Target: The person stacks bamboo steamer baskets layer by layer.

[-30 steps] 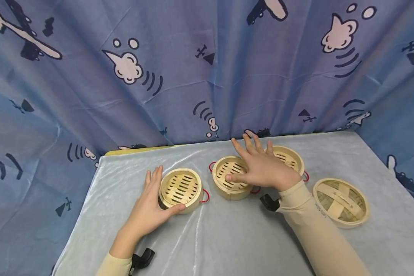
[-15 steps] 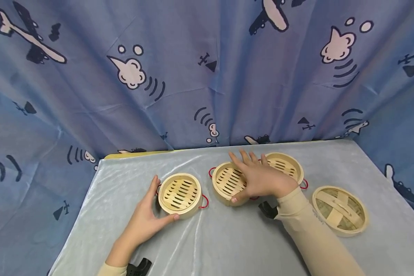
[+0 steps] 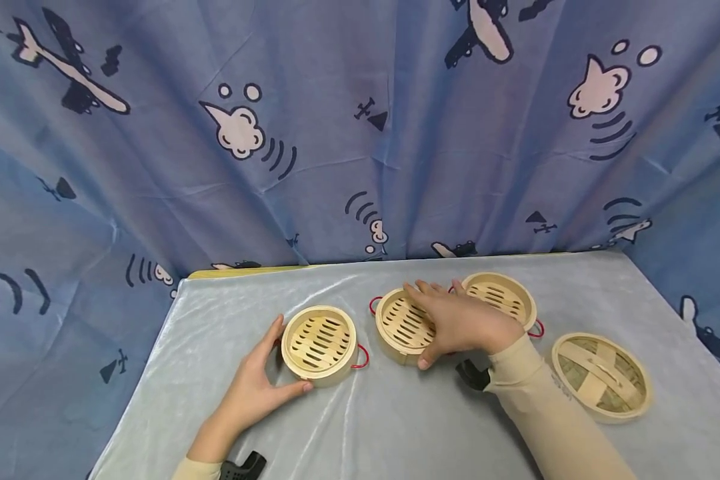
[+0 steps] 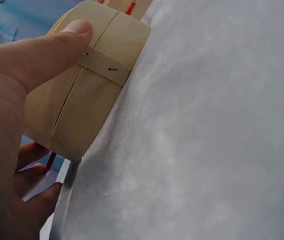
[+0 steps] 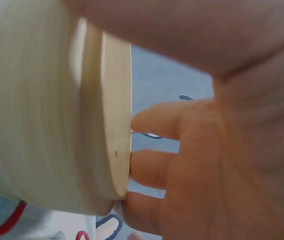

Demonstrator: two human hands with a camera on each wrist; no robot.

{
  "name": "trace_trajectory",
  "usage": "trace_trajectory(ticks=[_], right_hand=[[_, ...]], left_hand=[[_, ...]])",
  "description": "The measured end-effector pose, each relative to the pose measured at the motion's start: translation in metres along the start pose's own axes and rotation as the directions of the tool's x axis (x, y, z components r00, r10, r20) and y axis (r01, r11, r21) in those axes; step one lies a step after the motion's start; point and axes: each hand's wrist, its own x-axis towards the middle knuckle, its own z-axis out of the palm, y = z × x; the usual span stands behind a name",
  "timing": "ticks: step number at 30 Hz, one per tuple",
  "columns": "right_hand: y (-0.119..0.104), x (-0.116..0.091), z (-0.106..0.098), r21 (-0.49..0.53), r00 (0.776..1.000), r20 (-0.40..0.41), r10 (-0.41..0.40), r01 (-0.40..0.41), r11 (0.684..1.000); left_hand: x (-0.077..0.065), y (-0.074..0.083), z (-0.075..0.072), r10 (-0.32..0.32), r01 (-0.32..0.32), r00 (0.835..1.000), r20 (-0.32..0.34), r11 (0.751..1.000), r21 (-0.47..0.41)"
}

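Three round bamboo steamer baskets with slatted floors and red handles stand on the table. My left hand holds the left steamer basket from its left side. In the left wrist view the thumb lies on the stapled wooden wall, and the other fingers bend behind by a red handle. My right hand spans the middle steamer basket, thumb at the near wall and fingers over the far rim. The right wrist view shows several fingertips meeting the rim of that basket. Part of its floor is hidden by the hand.
The third steamer basket stands behind my right hand, partly covered. A round woven bamboo lid lies at the right, close to my right sleeve. A pale grey cloth covers the table, and a blue patterned curtain hangs behind.
My right hand has lowered onto the middle basket, its spread fingers now bent over the rim. The left hand has closed in around the left basket. The head view has tilted upward slightly.
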Motion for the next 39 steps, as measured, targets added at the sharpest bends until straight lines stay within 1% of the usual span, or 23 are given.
trace_trajectory(ticks=[3, 7, 11, 14, 16, 20, 26, 31, 39], right_hand=[[-0.001, 0.0, 0.0, -0.007, 1.0, 0.008, 0.015, -0.015, 1.0], [-0.004, 0.001, 0.002, -0.016, 1.0, -0.01, 0.013, -0.013, 1.0], [-0.007, 0.004, 0.007, 0.011, 0.998, -0.05, -0.043, 0.044, 0.999], [-0.009, 0.006, 0.009, 0.027, 0.992, -0.088, -0.09, 0.093, 0.995], [-0.008, 0.007, 0.01, 0.022, 0.989, -0.107, -0.1, 0.102, 0.995], [-0.007, 0.007, 0.008, 0.005, 0.987, -0.127, -0.097, 0.099, 0.995], [-0.006, 0.004, 0.005, 0.027, 0.984, -0.152, -0.09, 0.095, 0.995], [-0.008, 0.004, 0.003, 0.018, 0.973, -0.212, -0.092, 0.098, 0.995], [-0.011, 0.006, 0.001, -0.009, 0.945, -0.312, -0.098, 0.1, 0.995]], left_hand=[[-0.001, -0.003, 0.003, 0.014, -0.014, 1.0, -0.017, 1.0, -0.005], [-0.002, -0.005, 0.004, 0.026, -0.026, 0.999, -0.028, 1.0, -0.004], [-0.003, -0.005, 0.0, 0.031, -0.031, 0.999, -0.032, 0.999, -0.006], [-0.004, -0.004, -0.003, 0.048, -0.048, 0.998, -0.034, 0.999, -0.008], [-0.004, -0.005, -0.003, 0.056, -0.056, 0.998, -0.036, 0.998, -0.008], [-0.005, -0.004, 0.0, 0.057, -0.058, 0.997, -0.042, 0.998, -0.015], [-0.005, -0.004, 0.004, 0.071, -0.072, 0.996, -0.057, 0.997, -0.007], [-0.005, -0.003, 0.004, 0.1, -0.1, 0.992, -0.081, 0.995, -0.001], [-0.003, -0.005, 0.005, 0.149, -0.151, 0.984, -0.1, 0.989, -0.011]])
